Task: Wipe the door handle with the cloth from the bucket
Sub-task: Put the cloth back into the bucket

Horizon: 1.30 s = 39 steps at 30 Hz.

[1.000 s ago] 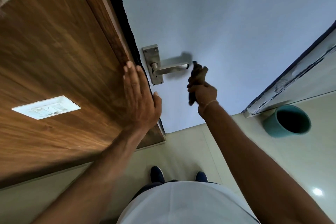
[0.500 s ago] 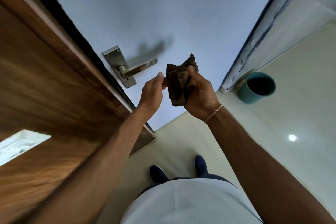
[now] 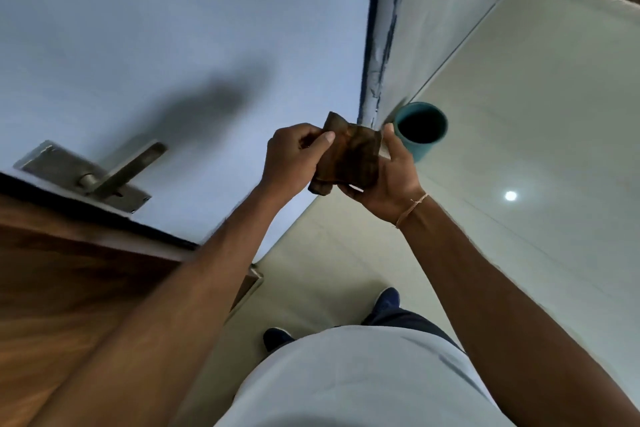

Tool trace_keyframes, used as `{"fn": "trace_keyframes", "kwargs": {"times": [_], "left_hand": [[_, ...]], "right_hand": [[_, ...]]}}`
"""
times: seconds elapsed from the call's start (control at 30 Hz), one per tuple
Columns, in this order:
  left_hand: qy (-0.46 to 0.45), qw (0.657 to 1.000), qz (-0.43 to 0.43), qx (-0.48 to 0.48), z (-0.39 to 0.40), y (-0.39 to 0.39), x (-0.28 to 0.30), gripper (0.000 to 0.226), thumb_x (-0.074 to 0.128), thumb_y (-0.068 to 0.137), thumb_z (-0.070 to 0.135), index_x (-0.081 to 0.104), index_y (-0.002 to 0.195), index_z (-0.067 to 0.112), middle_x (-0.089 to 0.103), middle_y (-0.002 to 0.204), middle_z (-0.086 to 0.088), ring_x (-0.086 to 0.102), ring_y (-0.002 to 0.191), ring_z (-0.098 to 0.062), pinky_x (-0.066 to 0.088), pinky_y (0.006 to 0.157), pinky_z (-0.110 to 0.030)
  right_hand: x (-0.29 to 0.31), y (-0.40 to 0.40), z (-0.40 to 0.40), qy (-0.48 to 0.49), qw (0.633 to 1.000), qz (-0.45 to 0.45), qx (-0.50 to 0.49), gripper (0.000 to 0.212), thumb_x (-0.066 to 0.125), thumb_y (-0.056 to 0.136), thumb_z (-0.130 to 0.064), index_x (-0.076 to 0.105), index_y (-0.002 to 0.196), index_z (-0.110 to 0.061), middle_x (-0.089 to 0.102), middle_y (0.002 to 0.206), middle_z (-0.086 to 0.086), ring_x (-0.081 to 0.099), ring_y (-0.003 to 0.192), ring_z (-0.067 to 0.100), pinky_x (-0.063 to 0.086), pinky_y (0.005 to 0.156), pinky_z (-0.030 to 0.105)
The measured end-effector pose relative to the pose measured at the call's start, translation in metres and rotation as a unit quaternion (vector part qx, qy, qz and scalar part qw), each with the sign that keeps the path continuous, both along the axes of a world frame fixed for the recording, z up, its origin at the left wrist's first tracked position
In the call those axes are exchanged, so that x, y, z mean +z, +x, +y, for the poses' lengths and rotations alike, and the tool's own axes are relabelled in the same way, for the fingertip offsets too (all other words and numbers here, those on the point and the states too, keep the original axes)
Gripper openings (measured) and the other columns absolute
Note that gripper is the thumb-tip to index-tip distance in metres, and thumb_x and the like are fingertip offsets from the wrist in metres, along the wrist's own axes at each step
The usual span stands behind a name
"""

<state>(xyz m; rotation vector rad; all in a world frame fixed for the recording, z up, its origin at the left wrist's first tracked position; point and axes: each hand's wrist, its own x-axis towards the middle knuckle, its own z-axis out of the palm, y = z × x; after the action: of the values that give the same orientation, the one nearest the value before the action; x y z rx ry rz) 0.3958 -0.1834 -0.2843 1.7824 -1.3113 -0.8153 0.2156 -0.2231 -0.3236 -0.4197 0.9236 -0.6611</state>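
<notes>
A crumpled brown cloth [image 3: 349, 156] is held between both hands at mid-frame. My left hand [image 3: 294, 156] pinches its left edge with thumb and fingers. My right hand [image 3: 391, 180] grips its right side from below. The metal lever door handle [image 3: 117, 170] on its steel plate sits at the left, well apart from the cloth and both hands. The teal bucket [image 3: 420, 144] stands on the floor just behind my right hand, its inside dark.
The pale blue door face [image 3: 173, 28] fills the upper left, with the brown wooden door edge [image 3: 69, 288] below it. A chipped door frame [image 3: 377, 62] runs down to the bucket. Cream floor tiles [image 3: 519, 149] spread to the right; dark shoes [image 3: 388, 302] show below.
My left hand left the wooden door edge and took hold of the cloth. The cloth moved away from the handle to the right, and the view swung toward the bucket.
</notes>
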Motion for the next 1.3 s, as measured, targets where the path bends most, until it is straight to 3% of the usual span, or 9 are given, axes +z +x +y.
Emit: {"fn": "trace_keyframes", "kwargs": {"times": [0.2,0.33,0.43,0.53,0.63,0.87,1.07,1.2,1.3], "left_hand": [[0.093,0.972,0.2,0.079,-0.08,-0.082,-0.017,0.03,0.068,0.104,0.027,0.072,0.105,-0.003,0.077,0.102,-0.012,0.076,0.093,-0.029,0.065,0.066,-0.031],[0.167,0.923,0.335,0.091,-0.114,-0.121,-0.026,0.022,0.065,0.107,0.029,0.07,0.115,0.009,0.079,0.112,-0.009,0.077,0.102,-0.028,0.066,0.085,-0.043],[0.195,0.916,0.344,0.074,-0.144,-0.143,-0.035,0.022,0.066,0.106,0.029,0.069,0.115,0.009,0.079,0.114,-0.009,0.076,0.105,-0.028,0.065,0.092,-0.046],[0.231,0.909,0.345,0.037,-0.177,-0.158,-0.048,0.033,0.072,0.102,0.032,0.071,0.127,0.011,0.08,0.117,-0.009,0.076,0.112,-0.032,0.064,0.097,-0.049],[0.251,0.903,0.35,0.021,-0.217,-0.173,-0.067,0.017,0.074,0.1,0.022,0.074,0.113,0.011,0.082,0.109,-0.009,0.077,0.109,-0.032,0.064,0.091,-0.046],[0.286,0.893,0.346,0.033,-0.346,-0.208,-0.118,0.025,0.074,0.1,0.019,0.071,0.122,0.009,0.08,0.11,-0.009,0.075,0.109,-0.031,0.062,0.091,-0.043],[0.374,0.89,0.259,0.02,-0.445,-0.235,-0.145,0.062,0.058,0.098,0.068,0.076,0.117,0.013,0.079,0.11,-0.006,0.068,0.107,-0.025,0.052,0.093,-0.04],[0.452,0.86,0.235,-0.023,-0.484,-0.255,-0.161,0.066,0.067,0.091,0.07,0.065,0.129,0.016,0.076,0.113,-0.011,0.069,0.11,-0.027,0.051,0.098,-0.042],[0.509,0.813,0.283,0.011,-0.507,-0.264,-0.189,0.07,0.074,0.087,0.068,0.06,0.128,0.012,0.072,0.121,-0.017,0.07,0.113,-0.032,0.053,0.107,-0.044]], "right_hand": [[-0.011,-0.092,-0.056,-0.014,0.999,0.038,-0.021,0.026,0.064,0.099,-0.029,0.066,0.121,-0.016,0.07,0.12,0.009,0.065,0.116,0.027,0.049,0.106,0.041],[-0.014,-0.14,-0.088,0.009,0.999,0.019,-0.048,0.02,0.065,0.097,-0.015,0.065,0.117,-0.013,0.068,0.117,0.01,0.065,0.109,0.026,0.052,0.101,0.04],[-0.021,-0.162,-0.116,0.019,0.996,0.035,-0.077,0.038,0.066,0.092,-0.011,0.061,0.13,-0.01,0.073,0.116,0.012,0.072,0.105,0.027,0.061,0.084,0.039],[-0.025,-0.178,-0.145,0.028,0.996,0.041,-0.079,0.03,0.06,0.092,-0.008,0.061,0.122,-0.011,0.073,0.113,0.012,0.069,0.108,0.028,0.06,0.092,0.043],[-0.034,-0.198,-0.18,0.039,0.995,0.036,-0.082,0.026,0.058,0.093,-0.009,0.061,0.119,-0.012,0.074,0.105,0.01,0.069,0.105,0.027,0.058,0.095,0.044],[-0.073,-0.235,-0.294,0.043,0.989,0.1,-0.095,0.026,0.064,0.094,-0.008,0.065,0.12,-0.01,0.072,0.101,0.01,0.071,0.1,0.026,0.061,0.084,0.039],[-0.106,-0.257,-0.374,-0.188,0.883,0.429,-0.026,0.038,0.069,0.086,0.006,0.079,0.104,-0.027,0.078,0.099,0.005,0.072,0.096,0.024,0.06,0.09,0.037],[-0.132,-0.277,-0.414,-0.341,0.807,0.482,0.03,0.049,0.068,0.077,0.013,0.084,0.106,-0.023,0.073,0.128,0.004,0.065,0.123,0.017,0.058,0.101,0.034],[-0.158,-0.29,-0.444,-0.367,0.815,0.445,0.051,0.063,0.066,0.074,0.021,0.081,0.1,-0.035,0.061,0.144,0.006,0.057,0.138,0.024,0.056,0.095,0.017]]}}
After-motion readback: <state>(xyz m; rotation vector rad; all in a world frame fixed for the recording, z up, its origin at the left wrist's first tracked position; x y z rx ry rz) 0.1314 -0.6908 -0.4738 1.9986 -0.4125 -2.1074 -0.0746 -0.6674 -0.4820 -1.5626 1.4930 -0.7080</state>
